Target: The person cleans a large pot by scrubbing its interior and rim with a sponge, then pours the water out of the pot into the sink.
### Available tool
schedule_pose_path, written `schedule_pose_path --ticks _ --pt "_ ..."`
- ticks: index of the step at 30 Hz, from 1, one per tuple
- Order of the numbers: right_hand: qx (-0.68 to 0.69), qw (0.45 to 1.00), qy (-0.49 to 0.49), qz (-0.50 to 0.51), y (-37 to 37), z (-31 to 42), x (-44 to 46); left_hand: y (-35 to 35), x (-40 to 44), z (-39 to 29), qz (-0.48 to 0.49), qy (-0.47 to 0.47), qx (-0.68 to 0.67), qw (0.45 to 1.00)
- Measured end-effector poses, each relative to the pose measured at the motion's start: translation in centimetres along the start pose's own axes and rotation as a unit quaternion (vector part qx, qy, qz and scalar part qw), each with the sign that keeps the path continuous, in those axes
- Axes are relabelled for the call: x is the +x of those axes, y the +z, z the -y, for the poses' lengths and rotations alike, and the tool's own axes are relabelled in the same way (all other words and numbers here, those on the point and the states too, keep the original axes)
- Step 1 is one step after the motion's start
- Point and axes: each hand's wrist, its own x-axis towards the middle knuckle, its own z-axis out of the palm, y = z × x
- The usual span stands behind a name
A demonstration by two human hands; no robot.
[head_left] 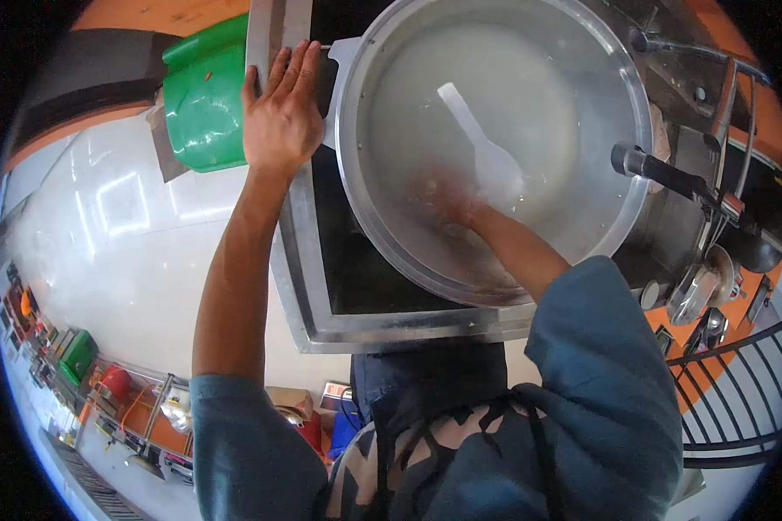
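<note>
A large round metal pot point(347, 130) holds cloudy, whitish water. In that water lies a white rice paddle point(488, 165), its handle pointing up and left. My right hand point(452, 195) is down in the pot beside the paddle's blade. Murky water and blur hide its fingers, so whether it grips anything does not show. Left of the pot, my left hand point(282, 122) rests palm down on the steel sink edge point(391, 328), near the pot's side handle point(343, 54). Its fingers are stretched out and hold nothing.
A black tap spout point(660, 169) reaches over the pot's right rim. Green plastic point(204, 100) stands left of the sink. Metal utensils point(699, 291) lie at the right, above a black railing point(738, 382). Shelving with goods point(152, 408) is at lower left.
</note>
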Motion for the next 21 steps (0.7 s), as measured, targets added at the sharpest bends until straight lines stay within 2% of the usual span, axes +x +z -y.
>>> schedule_pose_path --ticks 4,13,16,18,20,21 --pt "-0.002 0.998 0.055 0.034 -1.0 -1.7 5.2 0.2 0.2 -0.1 -0.001 0.006 0.006 1.000" --pt "-0.082 0.961 0.258 0.063 -5.9 -6.4 17.9 0.1 0.2 0.0 0.012 0.009 0.001 1.000" --pt "-0.042 0.946 0.321 0.002 -7.5 -8.6 19.1 -0.1 0.1 -0.2 0.019 0.010 -0.001 1.000" --pt "-0.043 0.942 0.324 -0.075 -6.6 -11.4 19.0 -0.1 0.0 -0.2 0.022 0.013 0.001 1.000" --pt "-0.124 0.940 0.305 -0.088 -7.7 -12.6 18.1 0.2 0.1 0.0 0.017 0.016 0.006 1.000" --pt "-0.202 0.936 0.284 -0.057 -8.7 -13.2 17.0 0.2 0.1 0.1 0.016 0.020 0.005 1.000"
